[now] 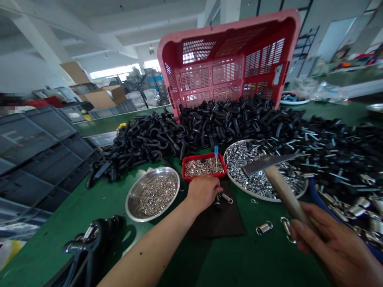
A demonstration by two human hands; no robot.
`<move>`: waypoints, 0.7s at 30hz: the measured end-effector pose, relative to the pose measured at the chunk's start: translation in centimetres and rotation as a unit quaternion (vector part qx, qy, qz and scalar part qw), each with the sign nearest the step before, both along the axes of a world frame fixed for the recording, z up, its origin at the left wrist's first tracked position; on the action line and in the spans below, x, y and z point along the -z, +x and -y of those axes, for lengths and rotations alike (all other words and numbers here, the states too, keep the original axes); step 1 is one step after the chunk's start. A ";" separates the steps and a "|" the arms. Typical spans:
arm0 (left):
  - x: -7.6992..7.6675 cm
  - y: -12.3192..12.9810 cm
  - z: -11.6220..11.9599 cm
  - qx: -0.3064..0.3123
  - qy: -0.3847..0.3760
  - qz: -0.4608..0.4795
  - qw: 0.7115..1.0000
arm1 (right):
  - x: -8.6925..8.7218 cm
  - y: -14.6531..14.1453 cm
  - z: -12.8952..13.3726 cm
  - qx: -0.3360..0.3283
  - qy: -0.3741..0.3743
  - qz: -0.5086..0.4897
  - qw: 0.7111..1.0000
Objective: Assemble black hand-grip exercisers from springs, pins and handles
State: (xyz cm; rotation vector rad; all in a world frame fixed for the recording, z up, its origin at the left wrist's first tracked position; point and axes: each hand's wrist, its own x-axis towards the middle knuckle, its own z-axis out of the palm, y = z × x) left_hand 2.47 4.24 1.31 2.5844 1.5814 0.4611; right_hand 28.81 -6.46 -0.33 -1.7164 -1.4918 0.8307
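"Holding what, that right hand [332, 235]?"

"A hammer [283, 187]. The fingers are wrapped around its wooden handle, and its metal head is raised in front of the white round tray [263, 197] of small metal hardware."

"And the left hand [203, 193]?"

"It is over the far part of the dark pad [221, 225], fingertips drawn together at a small black part [217, 202]. I can't tell whether they grip it; the fingers hide the contact."

"What's beside it?"

"A coil spring [227, 198], near the pad's far edge. Two more, the nearer spring [265, 228] and the outer spring [287, 230], are on the green table [191, 263] off the pad's right edge, the outer one close to the right hand."

"And beyond the left hand?"

"A red tray [191, 178] of metal pins, with a blue-handled screwdriver [216, 153] upright in it. The metal bowl [131, 201] to its left holds small metal pieces."

"Anything toward the table's left edge?"

"Black clamp-like tools [100, 239], at the near end. Across the far side spreads a heap of black handle parts [167, 139], with a red plastic crate [229, 75] tipped open toward the person."
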 end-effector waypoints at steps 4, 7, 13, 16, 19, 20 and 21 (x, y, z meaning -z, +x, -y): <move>0.9 -0.2 1.1 -0.009 0.026 0.025 0.999 | -0.4 -1.5 0.2 -0.117 0.075 0.034 0.990; 1.3 -0.4 1.6 -0.014 0.027 0.048 0.998 | -1.3 -2.5 -0.4 -0.142 0.191 0.124 0.963; 1.2 -0.4 1.5 -0.041 -0.031 0.096 0.994 | -2.3 -3.6 -1.7 -0.195 0.282 0.232 0.910; 1.4 -0.4 1.5 -0.074 -0.036 0.099 0.992 | -2.2 -3.7 -1.6 -0.204 0.289 0.244 0.903; 1.7 -0.3 1.7 -0.071 -0.023 0.096 0.993 | -1.9 -3.5 -1.4 -0.205 0.289 0.241 0.903; 1.8 -0.2 1.7 -0.073 -0.023 0.098 0.992 | -1.7 -3.5 -1.3 -0.205 0.290 0.242 0.903; 1.8 -0.2 1.7 -0.079 -0.026 0.101 0.991 | -1.6 -3.5 -1.3 -0.203 0.290 0.243 0.903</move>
